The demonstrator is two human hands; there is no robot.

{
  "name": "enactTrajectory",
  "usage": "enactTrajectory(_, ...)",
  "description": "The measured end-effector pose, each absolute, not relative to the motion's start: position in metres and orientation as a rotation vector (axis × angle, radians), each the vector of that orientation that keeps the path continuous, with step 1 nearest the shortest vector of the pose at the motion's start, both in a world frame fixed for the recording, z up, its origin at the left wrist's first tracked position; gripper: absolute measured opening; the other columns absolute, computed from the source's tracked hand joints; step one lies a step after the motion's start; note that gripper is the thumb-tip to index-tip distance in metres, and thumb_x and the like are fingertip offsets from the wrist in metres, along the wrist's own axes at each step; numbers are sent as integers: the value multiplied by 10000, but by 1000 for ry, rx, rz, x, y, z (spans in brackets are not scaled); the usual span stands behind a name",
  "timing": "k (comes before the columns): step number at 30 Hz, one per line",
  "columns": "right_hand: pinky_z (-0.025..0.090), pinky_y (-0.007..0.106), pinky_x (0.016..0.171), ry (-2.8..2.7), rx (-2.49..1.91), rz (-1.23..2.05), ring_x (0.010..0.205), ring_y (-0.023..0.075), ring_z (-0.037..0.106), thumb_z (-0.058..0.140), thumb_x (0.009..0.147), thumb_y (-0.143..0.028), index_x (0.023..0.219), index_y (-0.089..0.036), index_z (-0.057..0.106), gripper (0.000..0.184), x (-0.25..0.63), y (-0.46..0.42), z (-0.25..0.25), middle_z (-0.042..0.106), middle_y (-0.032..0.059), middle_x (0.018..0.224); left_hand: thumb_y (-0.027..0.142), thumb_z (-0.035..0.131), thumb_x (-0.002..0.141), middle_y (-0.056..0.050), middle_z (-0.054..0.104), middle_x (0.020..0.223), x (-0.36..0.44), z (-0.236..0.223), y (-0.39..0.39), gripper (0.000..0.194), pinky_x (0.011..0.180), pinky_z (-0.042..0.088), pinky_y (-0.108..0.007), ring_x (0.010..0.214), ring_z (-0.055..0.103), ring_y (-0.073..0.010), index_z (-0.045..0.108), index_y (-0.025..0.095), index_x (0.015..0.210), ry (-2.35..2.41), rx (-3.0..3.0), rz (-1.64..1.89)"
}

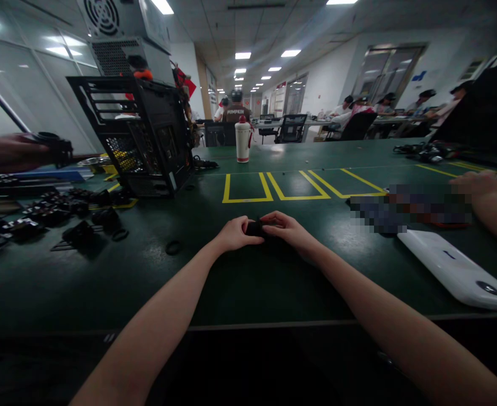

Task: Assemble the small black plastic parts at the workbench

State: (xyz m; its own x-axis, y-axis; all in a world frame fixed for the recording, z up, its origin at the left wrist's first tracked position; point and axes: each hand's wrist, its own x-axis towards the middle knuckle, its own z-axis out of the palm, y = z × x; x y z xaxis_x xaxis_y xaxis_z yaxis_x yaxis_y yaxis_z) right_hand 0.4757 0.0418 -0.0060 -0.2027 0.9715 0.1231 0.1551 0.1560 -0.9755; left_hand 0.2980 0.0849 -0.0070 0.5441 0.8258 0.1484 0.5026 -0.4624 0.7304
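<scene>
Both my hands meet over the dark green table (240, 282), a little in front of the yellow marked boxes (274, 186). My left hand (235, 233) and my right hand (284, 226) are each closed around a small black part (255, 228) held between them, just above the tabletop. Most of the part is hidden by my fingers. A small black ring (173, 247) lies on the table to the left of my left wrist.
A black computer case (142, 132) stands at the back left, with several black parts (58, 211) spread before it. A white bottle (243, 141) stands behind the yellow boxes. A white flat device (455, 268) lies right. Other people's hands show at the far left (12, 151) and right (480, 183).
</scene>
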Motion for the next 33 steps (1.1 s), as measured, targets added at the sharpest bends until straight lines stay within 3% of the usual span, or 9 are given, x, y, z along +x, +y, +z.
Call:
enactTrajectory(4, 396, 350, 878, -1527, -1179, 1149, 927, 147, 541, 607, 654, -221, 991, -173, 524, 350, 476, 43, -6, 558, 62, 1039, 460, 658, 490, 13, 549, 738, 297, -8, 85, 428, 520, 343, -227, 659, 506, -132, 358, 177, 605, 1045, 2141, 650)
enactTrajectory(10, 417, 352, 842, -1584, -1091, 1190, 877, 138, 557, 648, 601, -167, 945, -188, 521, 366, 478, 41, -5, 585, 33, 953, 466, 663, 482, 1, 559, 783, 297, -10, 88, 450, 540, 351, -235, 723, 525, -155, 336, 178, 593, 1019, 2143, 663)
enactTrajectory(16, 419, 349, 829, -1536, -1124, 1171, 857, 133, 556, 591, 668, -213, 893, -181, 542, 232, 477, 41, -2, 577, 35, 948, 468, 664, 471, 6, 550, 754, 297, -7, 86, 449, 519, 342, -227, 650, 504, -131, 346, 176, 594, 1047, 2138, 650)
enactTrajectory(26, 412, 339, 846, -1604, -1069, 1211, 901, 137, 549, 639, 601, -142, 941, -178, 507, 366, 479, 41, -6, 582, 34, 959, 490, 656, 474, 24, 521, 688, 297, -10, 87, 450, 513, 328, -225, 584, 465, -112, 359, 177, 604, 1085, 2185, 636)
enactTrajectory(33, 423, 344, 818, -1567, -1097, 1161, 852, 133, 562, 604, 652, -213, 878, -179, 530, 241, 476, 39, -2, 584, 24, 921, 457, 670, 468, 13, 533, 741, 297, -6, 84, 435, 528, 346, -228, 607, 480, -115, 371, 174, 612, 1054, 2141, 638)
